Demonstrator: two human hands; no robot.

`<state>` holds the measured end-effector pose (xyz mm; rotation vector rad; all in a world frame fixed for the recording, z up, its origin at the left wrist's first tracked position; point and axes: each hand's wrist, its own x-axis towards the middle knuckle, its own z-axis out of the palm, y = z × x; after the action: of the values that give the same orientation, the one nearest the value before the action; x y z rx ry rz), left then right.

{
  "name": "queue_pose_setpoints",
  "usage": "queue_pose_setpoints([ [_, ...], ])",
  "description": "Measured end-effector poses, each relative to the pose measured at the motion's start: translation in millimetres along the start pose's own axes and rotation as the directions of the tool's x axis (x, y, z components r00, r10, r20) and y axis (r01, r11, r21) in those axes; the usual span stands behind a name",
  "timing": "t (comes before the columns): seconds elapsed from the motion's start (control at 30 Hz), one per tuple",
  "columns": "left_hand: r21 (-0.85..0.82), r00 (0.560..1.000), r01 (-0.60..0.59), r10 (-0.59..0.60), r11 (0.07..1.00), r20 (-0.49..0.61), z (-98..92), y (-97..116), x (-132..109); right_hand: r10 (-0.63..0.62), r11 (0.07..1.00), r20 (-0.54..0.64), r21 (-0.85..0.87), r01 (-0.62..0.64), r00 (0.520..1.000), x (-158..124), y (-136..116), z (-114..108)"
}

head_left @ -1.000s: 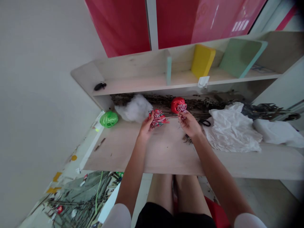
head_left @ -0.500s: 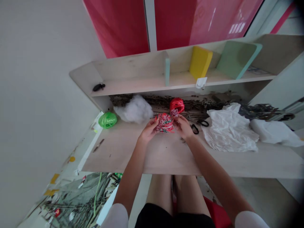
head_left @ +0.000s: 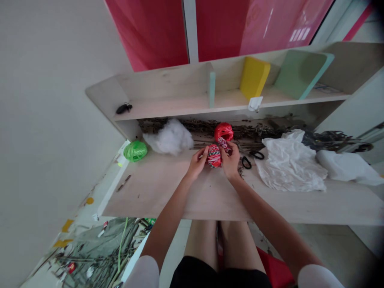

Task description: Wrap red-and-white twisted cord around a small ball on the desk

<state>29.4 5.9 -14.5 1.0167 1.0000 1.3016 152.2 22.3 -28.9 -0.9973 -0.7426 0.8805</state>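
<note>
- While the left hand [head_left: 197,162] clamps the striped ball [head_left: 214,157] on the red roll's [head_left: 223,130] near side, the right hand [head_left: 231,160] grips a cord bundle [head_left: 223,143].
- If grip loosens, windings may slip.

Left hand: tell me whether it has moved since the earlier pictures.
Yes: the left hand has moved right, farther from the green ball.
</note>
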Motion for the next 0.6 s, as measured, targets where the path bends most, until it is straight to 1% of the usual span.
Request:
queue_pose_setpoints([
  [0.07,-0.032,1.000,0.027,-0.027,0.999,0.015,2.4,0,-2,0.037,0.999,0.065,0.002,-0.038,0.997,-4,-2,2],
  [0.17,-0.096,0.998,0.063,-0.065,0.993,-0.016,4.7,4,-5,0.084,0.996,0.144,-0.010,-0.084,0.986,-6,-7,5],
  [0.23,-0.170,0.992,0.118,-0.123,0.978,-0.023,3.7,9,-4,0.148,0.988,0.179,0.020,-0.154,0.973,-5,-12,5],
  [0.3,-0.229,0.985,0.162,-0.173,0.960,-0.028,0.8,15,-3,0.245,0.962,0.235,0.066,-0.267,0.941,-2,-18,5],
  [0.37,-0.248,0.981,0.176,-0.191,0.953,-0.039,-2.7,18,-1,0.324,0.927,0.297,0.088,-0.363,0.898,0,-23,4],
  [0.43,-0.249,0.980,0.170,-0.190,0.954,-0.060,-5.5,20,0,0.377,0.897,0.348,0.095,-0.432,0.859,1,-28,3],
  [0.6,-0.245,0.980,0.134,-0.165,0.960,-0.109,-6.6,19,1,0.472,0.820,0.415,0.118,-0.561,0.778,3,-36,-1],
])
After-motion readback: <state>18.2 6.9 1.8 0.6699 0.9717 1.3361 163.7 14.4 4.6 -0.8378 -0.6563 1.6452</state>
